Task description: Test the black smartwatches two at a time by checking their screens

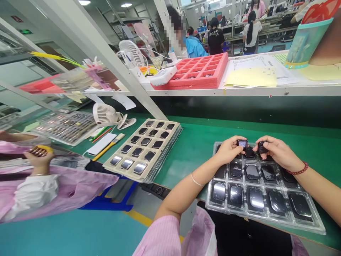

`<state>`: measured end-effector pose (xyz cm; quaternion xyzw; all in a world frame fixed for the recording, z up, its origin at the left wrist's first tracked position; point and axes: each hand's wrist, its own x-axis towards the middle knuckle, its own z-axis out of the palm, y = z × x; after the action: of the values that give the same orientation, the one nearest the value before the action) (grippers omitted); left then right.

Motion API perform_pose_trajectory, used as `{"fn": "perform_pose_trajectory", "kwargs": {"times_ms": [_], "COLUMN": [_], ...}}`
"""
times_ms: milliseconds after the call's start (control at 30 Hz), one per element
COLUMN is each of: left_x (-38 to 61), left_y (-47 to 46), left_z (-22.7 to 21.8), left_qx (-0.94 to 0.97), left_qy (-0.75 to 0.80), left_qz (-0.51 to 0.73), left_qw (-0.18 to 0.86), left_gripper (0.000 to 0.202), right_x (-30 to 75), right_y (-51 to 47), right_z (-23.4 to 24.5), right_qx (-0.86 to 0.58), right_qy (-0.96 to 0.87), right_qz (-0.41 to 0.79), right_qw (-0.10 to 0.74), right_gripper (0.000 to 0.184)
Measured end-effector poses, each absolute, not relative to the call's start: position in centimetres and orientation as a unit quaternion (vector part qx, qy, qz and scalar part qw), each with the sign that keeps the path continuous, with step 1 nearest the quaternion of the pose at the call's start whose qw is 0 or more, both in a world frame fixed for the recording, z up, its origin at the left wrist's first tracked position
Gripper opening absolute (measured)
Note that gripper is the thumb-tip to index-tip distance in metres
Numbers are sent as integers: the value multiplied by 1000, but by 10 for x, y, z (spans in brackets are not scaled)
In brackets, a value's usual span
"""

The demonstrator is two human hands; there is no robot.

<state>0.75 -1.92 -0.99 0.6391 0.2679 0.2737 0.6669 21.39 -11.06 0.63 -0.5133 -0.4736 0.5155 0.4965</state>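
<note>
At the far left of the frame, a co-worker's hand (38, 160) reaches out of a pink sleeve (61, 192), its fingers curled around something yellow. Further right on the green bench stand a white fan (105, 114) and a yellow-handled tool (106, 150), too small to identify for sure. Beside them lies a stack of beige trays (166, 149) holding rows of watch faces, and a red foam tray (197, 73) sits on the shelf above. At centre right, the person's left hand (229, 150) is closed, its fingers pinching a small black watch (242, 144) with a lit square code on its screen. Just to its right, the right hand (279, 153) is also closed, with its fingers gripping a dark watch body (262, 147). The two watches are close together but not touching, directly above the top row of a clear plastic tray (306, 224).
</note>
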Motion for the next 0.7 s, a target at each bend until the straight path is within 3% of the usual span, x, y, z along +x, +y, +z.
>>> {"fn": "perform_pose_trajectory", "kwargs": {"times_ms": [700], "left_x": [7], "left_y": [-20], "left_z": [-10], "left_qx": [620], "left_qy": [261], "left_qz": [281], "left_qw": [685], "left_gripper": [30], "right_x": [215], "right_y": [-111], "right_z": [-2], "right_qx": [-541], "right_qy": [-538], "right_qz": [469], "right_qw": [445], "right_gripper": [39]}}
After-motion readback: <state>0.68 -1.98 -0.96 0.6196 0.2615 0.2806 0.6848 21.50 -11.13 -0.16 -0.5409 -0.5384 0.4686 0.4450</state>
